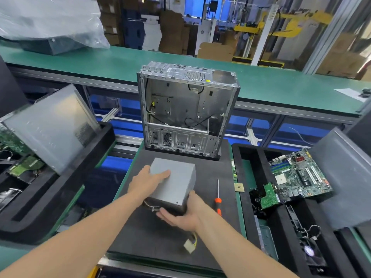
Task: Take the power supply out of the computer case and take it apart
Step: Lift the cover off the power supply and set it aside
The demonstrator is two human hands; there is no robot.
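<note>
Dangling nearest the person, below the power supply (pixel 176 181), a white cable connector (pixel 190 245) is hanging on yellow wires over the dark foam mat (pixel 206 233). The right hand (pixel 180 214) is cradling the power supply's near end from beneath, fingers flat. The left hand (pixel 147 183) is wrapping over its top left edge. The unit is sitting clear of the computer case (pixel 186 109), so removal looks done and dismantling is starting. I judge the next move is calling for setting it down, screws accessible, and taking up the orange-handled screwdriver (pixel 218 197) lying just right of it. The trailing cables may be getting in the way. Beyond the power supply the gutted case is standing upright. Far right of the power supply a motherboard (pixel 299 175) is lying in a black tray (pixel 241 149), and left of it a grey side panel (pixel 50 125) is leaning.
</note>
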